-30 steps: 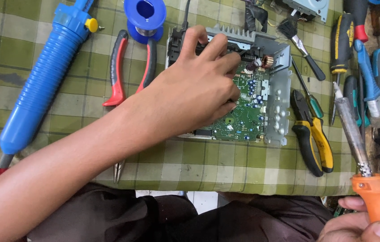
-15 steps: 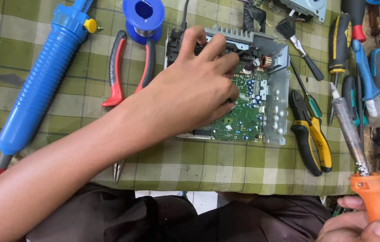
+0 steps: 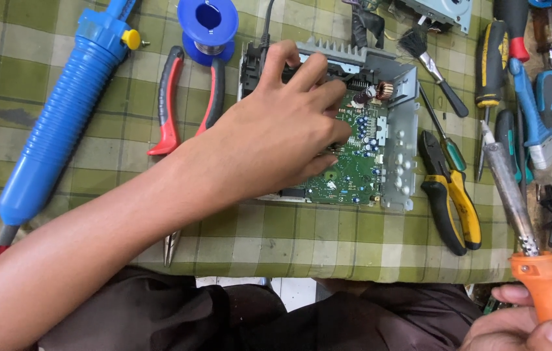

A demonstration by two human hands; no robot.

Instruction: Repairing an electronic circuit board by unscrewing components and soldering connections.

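My left hand (image 3: 276,133) lies over an opened metal chassis (image 3: 403,123) that holds a green circuit board (image 3: 354,169). Its fingers curl over the chassis's far edge near the finned heat sink (image 3: 331,52), gripping the unit. At the lower right corner my right hand (image 3: 529,325) is closed around the orange handle of a soldering iron (image 3: 516,201). The iron's metal shaft points up and away, its tip right of the chassis and apart from it.
On the green checked cloth (image 3: 289,240) lie a blue desoldering pump (image 3: 61,123), red-handled pliers (image 3: 168,104), a blue solder spool (image 3: 207,23), yellow-and-black pliers (image 3: 451,195), a small brush (image 3: 429,65) and several screwdrivers (image 3: 503,45) at the right edge.
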